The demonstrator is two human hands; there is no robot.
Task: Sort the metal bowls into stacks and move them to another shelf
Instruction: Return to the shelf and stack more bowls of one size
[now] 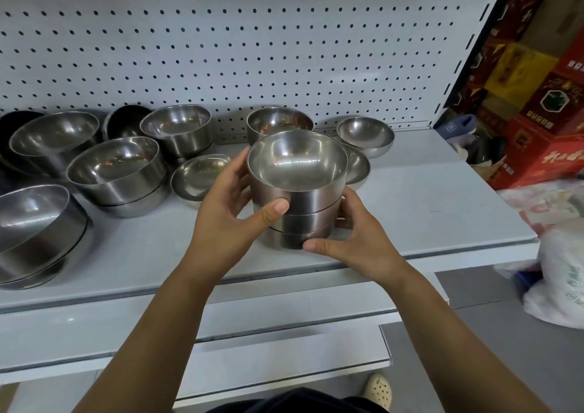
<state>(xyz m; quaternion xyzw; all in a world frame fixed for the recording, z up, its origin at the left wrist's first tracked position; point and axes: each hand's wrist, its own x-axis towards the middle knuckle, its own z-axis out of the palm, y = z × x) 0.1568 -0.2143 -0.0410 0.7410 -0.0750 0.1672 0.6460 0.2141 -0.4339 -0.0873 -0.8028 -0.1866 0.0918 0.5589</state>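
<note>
Head view: the left hand [227,210] and right hand [354,235] clasp a stack of three bowls [297,191] from either side, thumbs curled on its smooth, round brushed-steel walls. Beneath the grip lies a matte grey shelf [426,207]. Left of it sit loose steel bowls [117,172], behind it white pegboard [252,49], and to its right red cartons [537,96].

Gold characters on red cartons [537,156], green print on plastic bag [565,283]: unreadable.
</note>
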